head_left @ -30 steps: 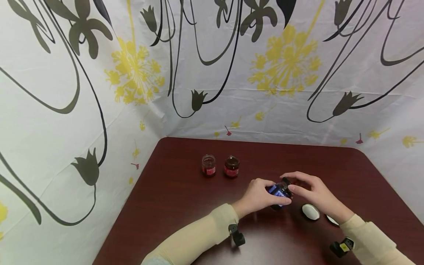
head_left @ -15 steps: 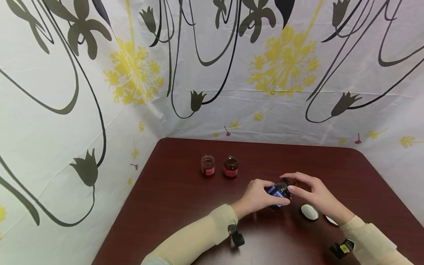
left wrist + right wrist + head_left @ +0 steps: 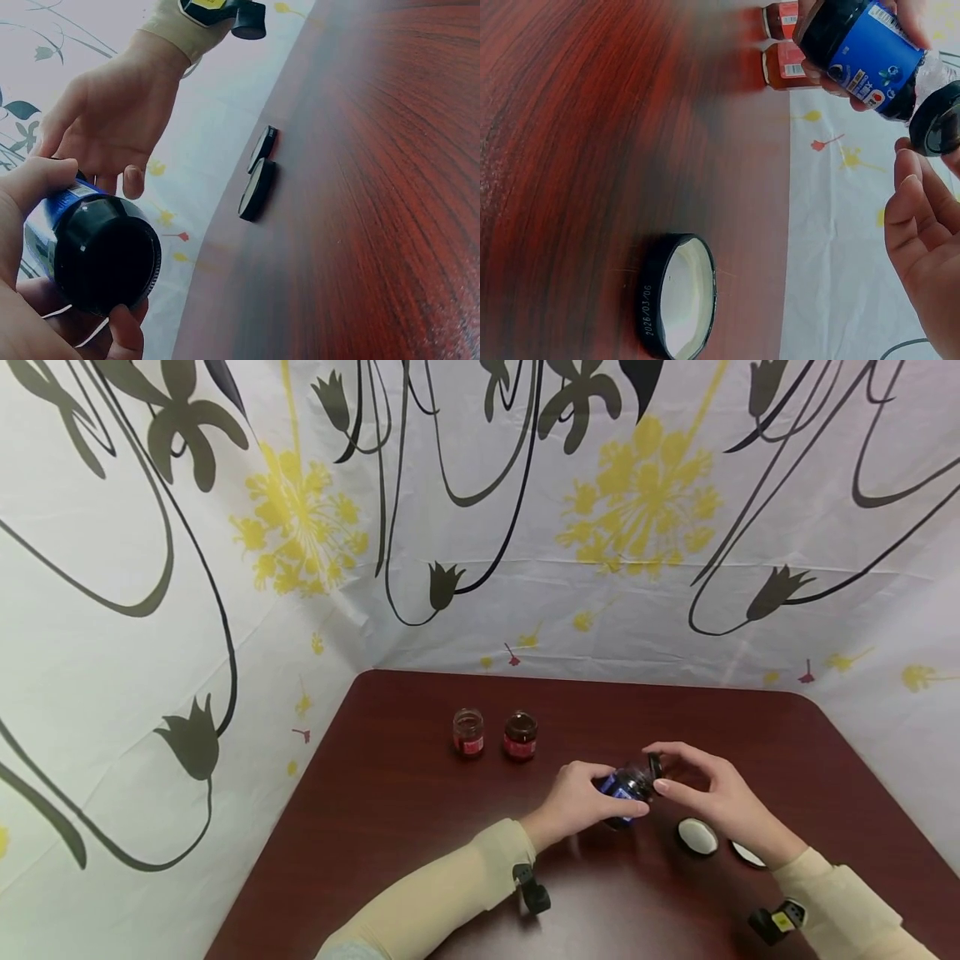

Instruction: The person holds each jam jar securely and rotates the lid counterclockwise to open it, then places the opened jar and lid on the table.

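My left hand grips a jar with a blue label, tilted with its mouth to the right. Blueberry pictures show on the label in the right wrist view, and the dark base faces the left wrist camera. Between the thumb and fingers of my right hand is a black lid, on edge just off the jar's mouth. Clear wrinkled film shows at the mouth, behind the lid. Both hands are above the table.
Two red-labelled glass jars without lids, one clearer and one darker, stand at the back of the dark red table. Two black lids, one beside another, lie pale side up below my right hand. Patterned cloth hangs behind.
The lid has come away from the jar's mouth, held by my right hand. The jar and left hand have shifted slightly left. The red-labelled jars stay put.
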A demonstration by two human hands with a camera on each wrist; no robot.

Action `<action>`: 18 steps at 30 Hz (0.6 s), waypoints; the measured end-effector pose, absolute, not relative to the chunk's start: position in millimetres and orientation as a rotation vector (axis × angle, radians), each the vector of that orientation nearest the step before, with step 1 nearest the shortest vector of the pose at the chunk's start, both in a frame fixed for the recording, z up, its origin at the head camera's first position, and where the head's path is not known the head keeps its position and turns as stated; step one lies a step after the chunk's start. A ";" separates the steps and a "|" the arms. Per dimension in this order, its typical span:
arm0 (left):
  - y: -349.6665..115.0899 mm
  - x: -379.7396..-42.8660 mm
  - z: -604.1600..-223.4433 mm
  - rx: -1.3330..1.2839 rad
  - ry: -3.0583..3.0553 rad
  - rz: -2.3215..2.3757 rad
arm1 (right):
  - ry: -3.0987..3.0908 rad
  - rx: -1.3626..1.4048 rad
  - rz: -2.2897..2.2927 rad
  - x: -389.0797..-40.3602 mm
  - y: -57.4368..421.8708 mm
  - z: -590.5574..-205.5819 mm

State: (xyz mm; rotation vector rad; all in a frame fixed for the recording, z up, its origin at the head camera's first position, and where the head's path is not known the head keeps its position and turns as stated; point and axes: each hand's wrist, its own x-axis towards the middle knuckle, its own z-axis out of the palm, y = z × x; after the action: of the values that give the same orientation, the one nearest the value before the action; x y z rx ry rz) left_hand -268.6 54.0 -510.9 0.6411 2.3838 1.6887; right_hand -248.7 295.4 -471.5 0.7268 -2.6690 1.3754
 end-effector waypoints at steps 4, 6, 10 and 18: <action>54.9 -268.2 -510.2 0.613 2.399 1.685 | -2.669 0.728 1.374 -249.0 296.5 -473.0; 54.9 -268.3 -510.1 0.611 2.401 1.692 | -2.672 0.723 1.374 -248.8 297.2 -473.7; 54.4 -269.3 -511.6 0.613 2.405 1.705 | -2.664 0.713 1.385 -247.6 298.4 -475.3; 53.0 -272.6 -515.6 0.589 2.438 1.712 | -2.659 0.674 1.416 -244.8 300.9 -479.1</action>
State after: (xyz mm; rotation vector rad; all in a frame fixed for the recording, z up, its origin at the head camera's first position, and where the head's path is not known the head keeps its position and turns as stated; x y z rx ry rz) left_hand -272.6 53.0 -515.6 0.5887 2.4382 1.7123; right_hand -244.8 300.9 -479.1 0.6741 -2.6589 1.4157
